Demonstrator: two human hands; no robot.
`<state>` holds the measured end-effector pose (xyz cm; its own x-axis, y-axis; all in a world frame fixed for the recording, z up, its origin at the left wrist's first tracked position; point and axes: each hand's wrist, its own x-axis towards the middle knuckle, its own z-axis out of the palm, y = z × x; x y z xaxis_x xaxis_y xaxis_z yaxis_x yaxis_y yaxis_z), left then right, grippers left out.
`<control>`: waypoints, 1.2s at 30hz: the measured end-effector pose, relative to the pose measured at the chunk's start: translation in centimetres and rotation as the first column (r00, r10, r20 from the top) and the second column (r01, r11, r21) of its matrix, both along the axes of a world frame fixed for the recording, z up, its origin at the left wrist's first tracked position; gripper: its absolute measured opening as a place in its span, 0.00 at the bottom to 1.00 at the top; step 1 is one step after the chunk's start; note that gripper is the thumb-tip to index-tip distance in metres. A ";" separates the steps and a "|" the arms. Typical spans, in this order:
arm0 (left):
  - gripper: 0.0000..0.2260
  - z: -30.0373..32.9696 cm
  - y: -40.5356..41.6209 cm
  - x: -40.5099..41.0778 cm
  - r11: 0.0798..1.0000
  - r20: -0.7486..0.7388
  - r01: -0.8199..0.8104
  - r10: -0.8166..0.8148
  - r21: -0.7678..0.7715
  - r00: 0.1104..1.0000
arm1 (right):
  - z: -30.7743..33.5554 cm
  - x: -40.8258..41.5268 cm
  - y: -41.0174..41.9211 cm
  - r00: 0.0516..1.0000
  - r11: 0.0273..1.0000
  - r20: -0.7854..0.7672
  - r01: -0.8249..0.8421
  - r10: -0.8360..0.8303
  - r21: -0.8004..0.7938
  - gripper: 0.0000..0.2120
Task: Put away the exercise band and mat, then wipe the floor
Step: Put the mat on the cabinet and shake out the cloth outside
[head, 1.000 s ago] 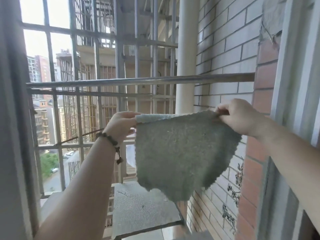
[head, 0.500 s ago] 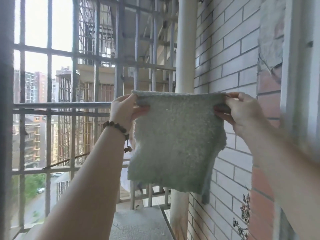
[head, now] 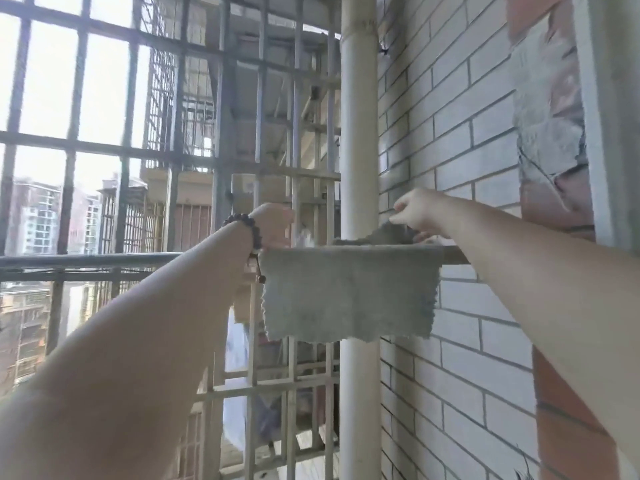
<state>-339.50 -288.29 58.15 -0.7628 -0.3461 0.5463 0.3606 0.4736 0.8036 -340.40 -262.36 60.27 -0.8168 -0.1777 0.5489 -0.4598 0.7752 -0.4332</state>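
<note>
Left hand (head: 273, 221) grip behind cloth (head: 349, 292)

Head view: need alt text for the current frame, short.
A person drapes a grey-green cleaning cloth over a horizontal metal rail on a barred balcony, the left hand at the cloth's left corner and the right hand pinching its far edge. A white drainpipe and a brick wall stand behind.

I am on a caged balcony of a flat, high up in a residential block. Metal bars (head: 214, 161) close off the open side from nine to twelve o'clock, and through them I see apartment towers (head: 38, 216). At three o'clock is a tiled brick wall (head: 450, 140), with a white drainpipe (head: 358, 133) at twelve and a drying rail (head: 86, 260) running across.
</note>
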 end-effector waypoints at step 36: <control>0.03 -2.3 -0.9 2.0 0.698 -0.134 -0.184 0.126 -0.692 0.983 | -2.7 0.0 1.2 0.960 0.939 -0.270 0.020 0.077 0.342 0.04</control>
<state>-337.54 -289.15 55.90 -0.6823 0.0475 0.7295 0.2729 0.9423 0.1939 -340.36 -261.20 57.54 -0.6341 -0.4136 0.6533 -0.5467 0.8373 -0.0005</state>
